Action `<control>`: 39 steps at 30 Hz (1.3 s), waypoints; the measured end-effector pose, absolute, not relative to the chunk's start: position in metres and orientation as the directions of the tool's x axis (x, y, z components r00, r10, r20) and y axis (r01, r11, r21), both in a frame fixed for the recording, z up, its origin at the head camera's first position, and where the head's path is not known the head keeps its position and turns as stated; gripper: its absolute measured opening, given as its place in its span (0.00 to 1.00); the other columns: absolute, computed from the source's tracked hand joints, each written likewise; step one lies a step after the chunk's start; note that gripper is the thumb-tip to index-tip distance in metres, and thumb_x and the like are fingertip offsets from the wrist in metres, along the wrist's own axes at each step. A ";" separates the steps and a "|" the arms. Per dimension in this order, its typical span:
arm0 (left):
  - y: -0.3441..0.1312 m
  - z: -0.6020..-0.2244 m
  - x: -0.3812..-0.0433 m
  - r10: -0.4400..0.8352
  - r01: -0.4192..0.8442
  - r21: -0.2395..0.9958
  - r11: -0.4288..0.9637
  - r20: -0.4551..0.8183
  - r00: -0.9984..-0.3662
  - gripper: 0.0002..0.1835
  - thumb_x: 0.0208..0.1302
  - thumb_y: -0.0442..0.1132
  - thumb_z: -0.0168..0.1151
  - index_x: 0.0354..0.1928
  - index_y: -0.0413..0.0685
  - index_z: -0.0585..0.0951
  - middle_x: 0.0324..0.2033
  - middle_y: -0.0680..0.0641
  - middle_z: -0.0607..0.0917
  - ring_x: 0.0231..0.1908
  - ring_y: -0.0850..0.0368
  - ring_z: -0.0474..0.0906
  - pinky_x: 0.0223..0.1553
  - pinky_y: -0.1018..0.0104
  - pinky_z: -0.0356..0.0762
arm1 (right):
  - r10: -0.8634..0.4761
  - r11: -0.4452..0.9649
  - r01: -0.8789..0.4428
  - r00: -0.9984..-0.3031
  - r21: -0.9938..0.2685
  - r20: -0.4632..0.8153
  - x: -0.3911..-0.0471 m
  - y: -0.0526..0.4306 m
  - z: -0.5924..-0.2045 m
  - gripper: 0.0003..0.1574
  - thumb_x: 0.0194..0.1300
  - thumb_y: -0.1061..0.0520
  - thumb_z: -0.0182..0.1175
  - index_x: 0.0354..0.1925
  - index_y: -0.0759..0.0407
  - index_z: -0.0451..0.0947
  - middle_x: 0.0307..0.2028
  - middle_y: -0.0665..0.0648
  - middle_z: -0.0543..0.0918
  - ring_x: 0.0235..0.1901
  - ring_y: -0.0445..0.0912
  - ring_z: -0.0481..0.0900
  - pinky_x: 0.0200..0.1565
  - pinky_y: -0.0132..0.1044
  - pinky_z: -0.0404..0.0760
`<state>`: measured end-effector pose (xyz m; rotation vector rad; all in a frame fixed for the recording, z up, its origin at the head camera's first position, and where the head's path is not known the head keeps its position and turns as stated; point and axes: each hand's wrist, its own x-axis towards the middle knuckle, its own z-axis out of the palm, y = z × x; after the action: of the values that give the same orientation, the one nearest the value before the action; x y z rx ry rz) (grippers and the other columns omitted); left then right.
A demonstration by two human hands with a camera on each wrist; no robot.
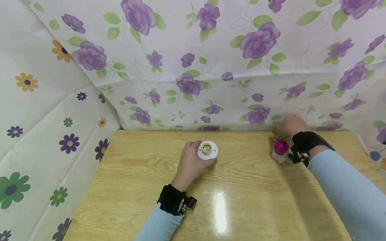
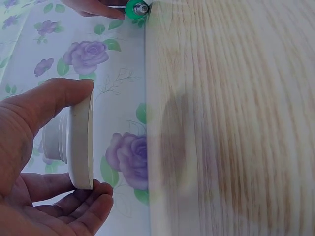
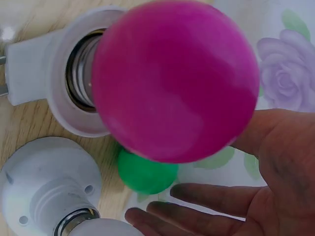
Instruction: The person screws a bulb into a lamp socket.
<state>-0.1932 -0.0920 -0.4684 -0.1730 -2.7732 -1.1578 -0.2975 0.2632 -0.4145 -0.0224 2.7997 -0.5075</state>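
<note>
My left hand (image 1: pixel 193 160) holds a white round screw bulb socket (image 1: pixel 213 154) by its base rim, thumb on one side and fingers on the other. In the left wrist view its flat base faces the wooden table. At the back right, my right hand (image 1: pixel 292 125) reaches toward a green bulb (image 3: pixel 146 173) with a metal screw base. Its fingers (image 3: pixel 206 196) are extended, fingertips right at the bulb. The thumb is partly hidden behind a magenta bulb (image 3: pixel 177 81), which sits in a white plug-in socket (image 3: pixel 34 66).
Another white round socket (image 3: pixel 47 182) with a pale bulb (image 3: pixel 106 228) in it stands beside the plug-in socket. The wooden table (image 1: pixel 241 201) ends at the back against a flower-print sheet (image 1: pixel 169 60); a second printed sheet (image 1: pixel 39 117) hangs at the left.
</note>
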 end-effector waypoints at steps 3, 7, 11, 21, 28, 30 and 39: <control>-0.091 -0.468 -0.193 0.060 0.163 0.696 0.699 0.170 -0.984 0.41 0.38 0.54 0.76 0.54 0.42 0.74 0.43 0.49 0.73 0.43 0.56 0.70 0.43 0.62 0.72 | -0.097 0.941 0.013 -0.947 -0.339 -0.306 -0.301 0.264 -0.419 0.20 0.53 0.45 0.60 0.18 0.58 0.69 0.21 0.55 0.71 0.23 0.50 0.69 0.27 0.41 0.72; -0.090 -0.467 -0.194 0.067 0.170 0.695 0.699 0.173 -0.983 0.41 0.38 0.54 0.76 0.55 0.42 0.74 0.43 0.49 0.73 0.42 0.56 0.69 0.43 0.62 0.72 | -0.122 0.942 -0.005 -0.937 -0.336 -0.328 -0.303 0.264 -0.422 0.17 0.53 0.47 0.59 0.19 0.58 0.75 0.22 0.56 0.76 0.22 0.48 0.71 0.29 0.41 0.73; -0.090 -0.466 -0.194 0.070 0.176 0.693 0.699 0.179 -0.981 0.41 0.38 0.54 0.76 0.55 0.41 0.74 0.43 0.49 0.73 0.42 0.56 0.70 0.43 0.62 0.72 | -0.121 0.944 -0.009 -0.940 -0.331 -0.319 -0.300 0.260 -0.420 0.14 0.52 0.50 0.61 0.21 0.59 0.76 0.23 0.57 0.77 0.22 0.48 0.72 0.28 0.40 0.73; -0.091 -0.466 -0.193 0.063 0.167 0.703 0.691 0.172 -0.983 0.40 0.39 0.54 0.75 0.54 0.41 0.74 0.43 0.49 0.74 0.43 0.57 0.70 0.44 0.63 0.71 | -0.118 0.944 -0.031 -0.962 -0.329 -0.248 -0.301 0.253 -0.423 0.14 0.44 0.60 0.59 0.15 0.58 0.62 0.15 0.53 0.65 0.17 0.48 0.67 0.33 0.54 0.72; -0.091 -0.465 -0.191 0.056 0.141 0.708 0.692 0.143 -0.988 0.42 0.38 0.54 0.76 0.56 0.42 0.74 0.44 0.50 0.73 0.43 0.57 0.70 0.44 0.63 0.71 | -0.162 0.924 -0.082 -0.969 -0.373 -0.188 -0.301 0.250 -0.425 0.16 0.40 0.64 0.55 0.11 0.54 0.58 0.12 0.50 0.59 0.13 0.45 0.59 0.17 0.36 0.63; -0.091 -0.465 -0.191 0.055 0.140 0.709 0.691 0.141 -0.988 0.42 0.38 0.54 0.76 0.56 0.42 0.74 0.44 0.50 0.73 0.43 0.57 0.70 0.44 0.63 0.71 | -0.177 0.920 -0.104 -0.971 -0.379 -0.163 -0.300 0.248 -0.424 0.17 0.40 0.65 0.55 0.11 0.53 0.56 0.11 0.49 0.55 0.13 0.43 0.54 0.16 0.34 0.58; -0.091 -0.465 -0.190 0.069 0.166 0.699 0.695 0.165 -0.984 0.41 0.38 0.55 0.76 0.55 0.42 0.74 0.43 0.50 0.74 0.43 0.57 0.70 0.43 0.63 0.71 | -0.205 0.908 -0.142 -0.971 -0.393 -0.125 -0.297 0.233 -0.410 0.12 0.49 0.57 0.65 0.26 0.67 0.77 0.24 0.58 0.77 0.24 0.50 0.73 0.29 0.41 0.75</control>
<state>-0.1903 -0.0909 -0.4647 -0.1936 -2.7756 -1.1635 -0.2967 0.2328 -0.4101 -0.2665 2.9084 -0.5809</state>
